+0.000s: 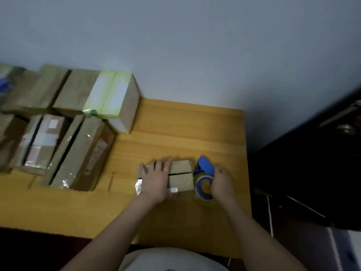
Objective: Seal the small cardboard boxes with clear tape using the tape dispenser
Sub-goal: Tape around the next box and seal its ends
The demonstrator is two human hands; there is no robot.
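Now | left hand [156,178] flat on small box [180,168] | right hand [221,182] gripping tape dispenser [205,169] | stacked boxes [78,124] far-left

I've got the small cardboard box [181,183] lying flat toward the front right of the wooden table [175,124]. Its two top flaps meet along a dark seam that is untaped where I can see it (the left part is covered, so I can't tell there). Glossy clear tape shows at its left end. The blue tape dispenser [205,167] stands upright nearer the table's right edge, against the box, loaded with a clear tape roll [202,176]. More cardboard boxes [78,149] crowd the table's left side, several with shiny tape.
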